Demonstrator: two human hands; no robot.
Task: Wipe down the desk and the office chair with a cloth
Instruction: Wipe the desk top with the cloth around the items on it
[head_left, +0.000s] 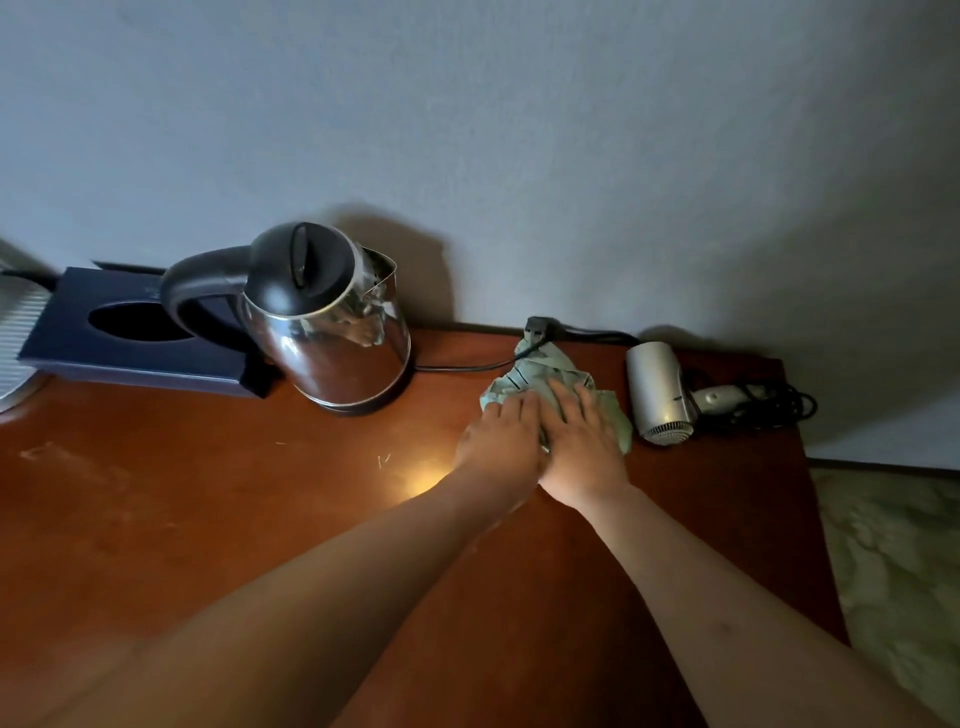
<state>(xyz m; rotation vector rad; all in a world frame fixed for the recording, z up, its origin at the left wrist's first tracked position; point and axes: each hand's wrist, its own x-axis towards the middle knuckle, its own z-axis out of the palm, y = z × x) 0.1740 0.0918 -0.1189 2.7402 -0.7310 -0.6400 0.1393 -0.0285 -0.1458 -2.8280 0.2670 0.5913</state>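
Observation:
A crumpled pale green cloth (540, 371) lies on the reddish-brown wooden desk (208, 499), near the back wall. My left hand (501, 439) and my right hand (582, 441) press flat on its near part, side by side, fingers pointing toward the wall. Both palms rest on the cloth and hide its near half. The office chair is out of sight.
A steel electric kettle (324, 322) with a black lid stands left of the cloth, its cord (467, 367) running under the cloth's far edge to a plug (537, 327). A dark blue tissue box (130, 332) sits behind it. A silver hair dryer (657, 392) lies right of the cloth. The desk's right edge (815, 519) drops to floor.

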